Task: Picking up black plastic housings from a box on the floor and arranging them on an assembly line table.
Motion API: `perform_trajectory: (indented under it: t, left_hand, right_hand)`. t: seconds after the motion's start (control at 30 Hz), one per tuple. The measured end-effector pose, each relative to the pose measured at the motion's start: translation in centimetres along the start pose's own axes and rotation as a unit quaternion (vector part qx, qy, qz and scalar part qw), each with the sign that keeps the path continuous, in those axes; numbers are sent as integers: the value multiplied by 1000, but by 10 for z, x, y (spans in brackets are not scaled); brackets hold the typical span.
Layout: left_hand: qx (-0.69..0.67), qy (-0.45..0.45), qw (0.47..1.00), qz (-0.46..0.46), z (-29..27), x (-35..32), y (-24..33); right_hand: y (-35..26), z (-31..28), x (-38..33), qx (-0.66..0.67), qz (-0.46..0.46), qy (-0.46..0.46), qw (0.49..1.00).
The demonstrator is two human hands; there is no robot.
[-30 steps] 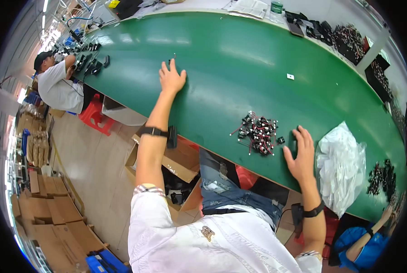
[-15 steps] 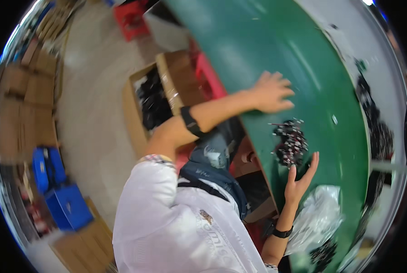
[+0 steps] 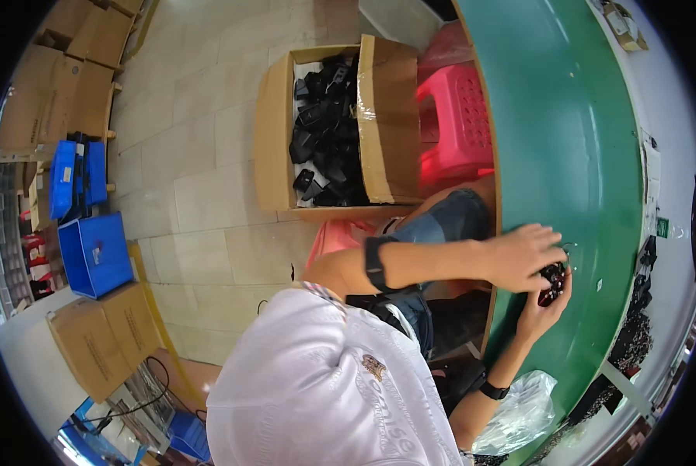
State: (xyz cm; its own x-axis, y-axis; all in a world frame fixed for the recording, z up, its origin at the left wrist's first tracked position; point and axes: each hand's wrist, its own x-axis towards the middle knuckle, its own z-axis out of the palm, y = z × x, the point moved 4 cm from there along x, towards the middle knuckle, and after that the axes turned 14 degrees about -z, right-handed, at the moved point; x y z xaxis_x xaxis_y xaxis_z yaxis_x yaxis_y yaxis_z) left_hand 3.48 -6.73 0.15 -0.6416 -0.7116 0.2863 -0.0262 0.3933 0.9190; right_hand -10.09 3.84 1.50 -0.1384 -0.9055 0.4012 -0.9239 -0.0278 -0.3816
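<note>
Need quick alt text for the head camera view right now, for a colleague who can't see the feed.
Both of the person's hands, left hand above right hand, cup a pile of small black parts on a green table. On the floor beside the table stand an open cardboard box of black parts and a red plastic stool; a clear plastic bag sits near the right elbow.

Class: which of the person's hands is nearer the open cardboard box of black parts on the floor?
Left. The left hand lies on the green table on the side facing the cardboard box; the right hand sits beyond it, farther from the box.
</note>
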Motion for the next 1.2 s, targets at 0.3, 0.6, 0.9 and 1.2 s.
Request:
perform_trajectory:
  t: [0.3,0.6,0.9,1.2]
  left_hand:
    - [301,366,793,-382,-250,-191,-231]
    - [391,98,666,-627,-249,-212,-332]
    - [326,80,708,-622,-239,-240,-336]
    - [323,113,649,-679,-223,-211,-332]
  right_hand:
    - [-107,-22,56,-115,-129,-13,985]
    - [-111,80,92,-91,-143,-146,975]
    - [-117,83,91,-72,-135,-142,978]
    - [-114,85,92,-78,-152,-121,978]
